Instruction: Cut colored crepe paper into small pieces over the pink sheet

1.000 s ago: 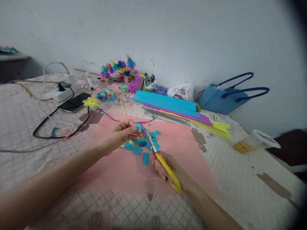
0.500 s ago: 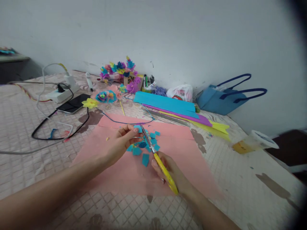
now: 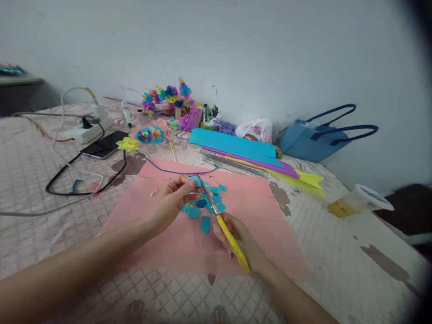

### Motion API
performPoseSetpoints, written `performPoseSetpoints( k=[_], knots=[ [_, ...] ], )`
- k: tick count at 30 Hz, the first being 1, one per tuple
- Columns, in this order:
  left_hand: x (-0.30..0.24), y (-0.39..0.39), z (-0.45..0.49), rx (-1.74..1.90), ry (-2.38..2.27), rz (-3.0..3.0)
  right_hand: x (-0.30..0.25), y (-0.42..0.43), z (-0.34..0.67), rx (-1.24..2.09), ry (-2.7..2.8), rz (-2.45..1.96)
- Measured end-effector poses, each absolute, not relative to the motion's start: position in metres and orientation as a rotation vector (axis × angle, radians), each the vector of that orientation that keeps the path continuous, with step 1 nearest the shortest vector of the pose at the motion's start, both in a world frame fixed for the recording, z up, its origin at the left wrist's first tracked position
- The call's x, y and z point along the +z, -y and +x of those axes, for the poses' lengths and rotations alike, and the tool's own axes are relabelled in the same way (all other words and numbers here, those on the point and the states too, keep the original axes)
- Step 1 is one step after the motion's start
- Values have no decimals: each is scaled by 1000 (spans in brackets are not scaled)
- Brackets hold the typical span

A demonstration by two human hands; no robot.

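Observation:
My left hand [image 3: 170, 202] pinches a small blue paper piece [image 3: 195, 181] above a big pink paper sheet [image 3: 263, 216]. My right hand [image 3: 238, 240] grips yellow-handled scissors [image 3: 222, 222], whose blades point up to the blue piece and touch it. Several cut blue paper squares [image 3: 204, 224] lie scattered on the pink sheet under the blades.
Blue, purple and yellow paper strips [image 3: 236, 146] lie behind the sheet. Paper flowers [image 3: 168, 96] stand by the wall. A power strip [image 3: 89, 128], a phone [image 3: 104, 145] and cables lie at left. A blue bag [image 3: 310, 139] and a plastic container [image 3: 359, 200] are at right.
Both hands have drifted slightly towards me with the scissors and blue piece. The scissor blades stay at the blue piece.

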State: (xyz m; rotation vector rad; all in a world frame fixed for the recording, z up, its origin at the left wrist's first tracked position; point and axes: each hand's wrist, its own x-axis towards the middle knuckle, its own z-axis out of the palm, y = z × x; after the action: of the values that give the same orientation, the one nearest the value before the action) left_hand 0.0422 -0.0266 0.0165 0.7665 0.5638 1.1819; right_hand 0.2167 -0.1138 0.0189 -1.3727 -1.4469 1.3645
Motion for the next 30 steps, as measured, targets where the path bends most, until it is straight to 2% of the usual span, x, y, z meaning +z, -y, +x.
performPoseSetpoints(
  k=[16, 19, 25, 30],
  knots=[
    [23, 19, 36, 1160, -579, 824, 22, 114, 214, 1406, 1340, -1375],
    [31, -4, 17, 1093, -751, 1063, 20, 111, 218, 1375, 1308, -1373],
    [28, -40, -16, 830, -1157, 1910, 22, 109, 221, 1383, 1296, -1374],
    [16, -42, -18, 676, -1275, 2184, 23, 110, 221, 1378, 1299, -1367]
  ],
)
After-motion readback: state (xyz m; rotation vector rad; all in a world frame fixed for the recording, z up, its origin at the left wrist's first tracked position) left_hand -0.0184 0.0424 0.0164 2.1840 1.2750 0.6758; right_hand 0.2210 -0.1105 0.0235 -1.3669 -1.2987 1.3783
